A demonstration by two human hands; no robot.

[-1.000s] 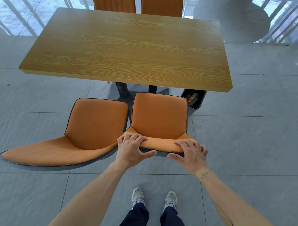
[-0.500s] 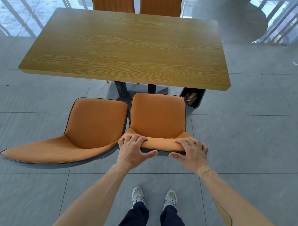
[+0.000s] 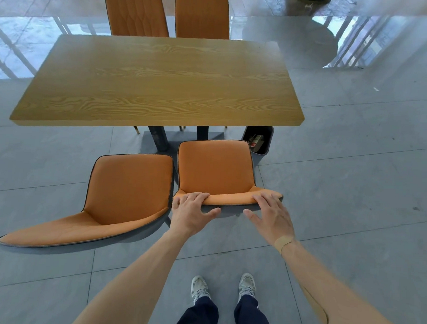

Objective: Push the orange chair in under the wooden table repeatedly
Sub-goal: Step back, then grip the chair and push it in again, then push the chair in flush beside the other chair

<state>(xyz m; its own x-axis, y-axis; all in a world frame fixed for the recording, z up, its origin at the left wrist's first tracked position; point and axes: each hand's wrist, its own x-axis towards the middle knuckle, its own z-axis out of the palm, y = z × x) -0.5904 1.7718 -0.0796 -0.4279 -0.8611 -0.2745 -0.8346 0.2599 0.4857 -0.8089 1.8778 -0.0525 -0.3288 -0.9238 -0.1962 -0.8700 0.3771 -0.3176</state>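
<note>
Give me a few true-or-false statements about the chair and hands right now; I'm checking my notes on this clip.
1. Both hands are on the top edge of the orange chair's backrest. True: left hand, right hand.
2. The chair seat is already fully under the wooden table. False: the seat lies clear of the table's near edge.
3. A second orange chair stands to its left. True.
4. The tabletop holds plates. False: nothing shows on it.
5. A black bin sits on the floor by the table's right corner. True.
</note>
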